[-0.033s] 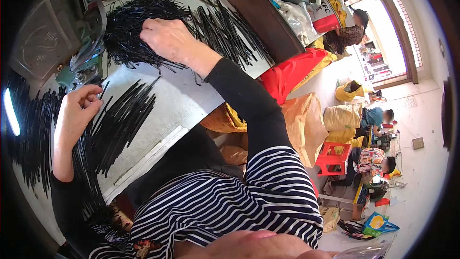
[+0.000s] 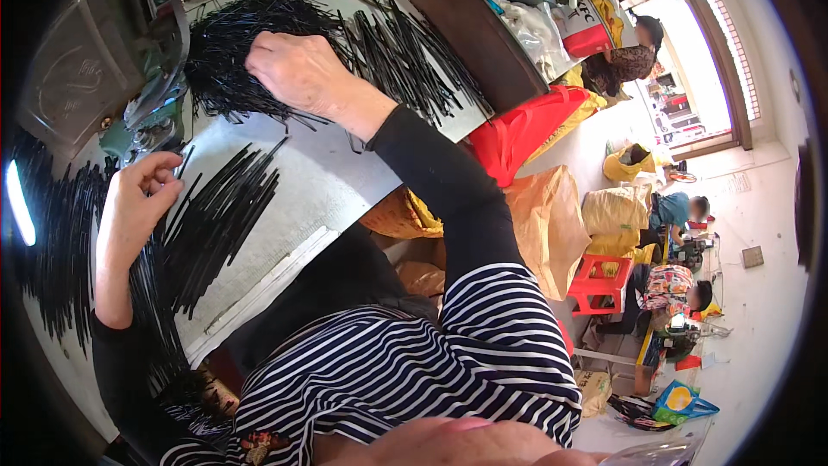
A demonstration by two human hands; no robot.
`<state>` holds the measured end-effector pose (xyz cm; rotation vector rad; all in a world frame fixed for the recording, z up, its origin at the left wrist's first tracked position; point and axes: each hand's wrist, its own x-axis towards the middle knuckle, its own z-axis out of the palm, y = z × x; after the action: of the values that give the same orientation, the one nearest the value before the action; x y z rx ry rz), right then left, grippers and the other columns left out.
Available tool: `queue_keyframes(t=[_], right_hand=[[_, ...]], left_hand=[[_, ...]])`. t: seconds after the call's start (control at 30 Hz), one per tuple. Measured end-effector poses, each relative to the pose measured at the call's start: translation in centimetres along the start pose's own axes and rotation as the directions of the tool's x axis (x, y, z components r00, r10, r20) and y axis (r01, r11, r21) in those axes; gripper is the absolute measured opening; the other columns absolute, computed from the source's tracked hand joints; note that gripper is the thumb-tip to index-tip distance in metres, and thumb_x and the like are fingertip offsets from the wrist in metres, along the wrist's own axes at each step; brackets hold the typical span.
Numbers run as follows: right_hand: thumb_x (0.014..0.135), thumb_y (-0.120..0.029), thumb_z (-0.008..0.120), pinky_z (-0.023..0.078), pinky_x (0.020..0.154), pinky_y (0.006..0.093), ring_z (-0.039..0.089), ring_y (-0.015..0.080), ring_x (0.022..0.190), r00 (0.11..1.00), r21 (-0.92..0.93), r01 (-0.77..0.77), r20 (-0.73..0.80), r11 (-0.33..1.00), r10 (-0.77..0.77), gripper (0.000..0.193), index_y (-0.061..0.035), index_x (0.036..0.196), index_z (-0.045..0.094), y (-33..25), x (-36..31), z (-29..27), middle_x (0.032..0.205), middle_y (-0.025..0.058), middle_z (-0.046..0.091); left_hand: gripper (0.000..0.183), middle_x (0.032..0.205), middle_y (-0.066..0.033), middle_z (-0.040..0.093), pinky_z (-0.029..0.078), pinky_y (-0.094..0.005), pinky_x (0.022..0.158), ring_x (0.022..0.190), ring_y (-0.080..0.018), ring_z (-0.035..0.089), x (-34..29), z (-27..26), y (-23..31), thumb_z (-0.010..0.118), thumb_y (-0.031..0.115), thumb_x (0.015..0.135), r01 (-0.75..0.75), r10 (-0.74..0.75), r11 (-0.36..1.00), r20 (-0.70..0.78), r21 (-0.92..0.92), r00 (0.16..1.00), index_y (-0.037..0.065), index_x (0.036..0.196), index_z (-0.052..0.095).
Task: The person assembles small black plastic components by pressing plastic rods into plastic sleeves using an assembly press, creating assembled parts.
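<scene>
My right hand (image 2: 297,73) reaches across the grey tabletop (image 2: 336,181) with its fingers curled into a tangled heap of thin black sticks (image 2: 228,39). My left hand (image 2: 138,198) is near the table's left side, fingertips pinched on a single black stick beside a metal machine (image 2: 142,116). Just right of that hand lies a neat bundle of aligned black sticks (image 2: 220,216). More sticks fan out beyond my right hand (image 2: 414,52), and another dark mass (image 2: 60,250) spreads left of my left forearm.
A dark wooden board (image 2: 470,30) borders the table's far side. Red (image 2: 530,125) and tan sacks (image 2: 548,224) lie on the floor to the right, with a red stool (image 2: 599,280) behind them. Other people sit by the bright doorway (image 2: 634,56).
</scene>
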<state>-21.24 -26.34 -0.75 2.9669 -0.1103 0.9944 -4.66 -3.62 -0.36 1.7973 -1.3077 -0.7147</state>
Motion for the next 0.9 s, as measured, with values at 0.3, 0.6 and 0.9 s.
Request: queue_keyframes(t=[0.3, 0.6, 0.9], right_hand=[[0.075, -0.015, 0.064, 0.051, 0.061, 0.0334, 0.064, 0.0267, 0.067, 0.901, 0.458, -0.401, 0.039, 0.794, 0.432, 0.013, -0.0036, 0.082, 0.062, -4.1, 1.3, 2.4, 0.074, 0.0119, 0.065], [0.074, -0.012, 0.063, 0.050, 0.060, 0.0347, 0.062, 0.0266, 0.068, 0.950, 0.432, -0.184, -0.151, 0.883, 0.272, 0.008, -0.0050, 0.078, 0.063, -5.5, 2.2, 2.3, 0.076, 0.0082, 0.063], [0.073, -0.011, 0.066, 0.048, 0.054, 0.0337, 0.062, 0.0248, 0.063, 0.949, 0.460, -0.150, -0.182, 0.875, 0.258, 0.009, -0.0066, 0.079, 0.061, -6.6, 2.1, 3.1, 0.074, 0.0065, 0.063]], left_hand=[[0.018, 0.068, 0.0022, 0.050, 0.034, -0.0162, 0.045, 0.054, -0.0017, 0.044, -0.4, -1.3, 0.6, 0.051, 0.009, 0.086, 0.215, -0.196, 0.964, 0.133, -0.154, 0.972, 0.001, 0.102, 0.057], [0.020, 0.080, -0.0021, 0.054, 0.041, -0.0168, 0.048, 0.062, -0.0042, 0.050, -1.3, -2.2, -0.3, 0.052, 0.011, 0.085, 0.189, -0.131, 0.896, 0.169, -0.401, 0.977, 0.000, 0.100, 0.058], [0.015, 0.087, -0.0025, 0.057, 0.040, -0.0171, 0.051, 0.063, -0.0046, 0.050, -1.4, -2.9, -0.6, 0.063, 0.014, 0.079, 0.038, 0.016, 0.941, 0.156, -0.336, 0.988, 0.000, 0.084, 0.063]])
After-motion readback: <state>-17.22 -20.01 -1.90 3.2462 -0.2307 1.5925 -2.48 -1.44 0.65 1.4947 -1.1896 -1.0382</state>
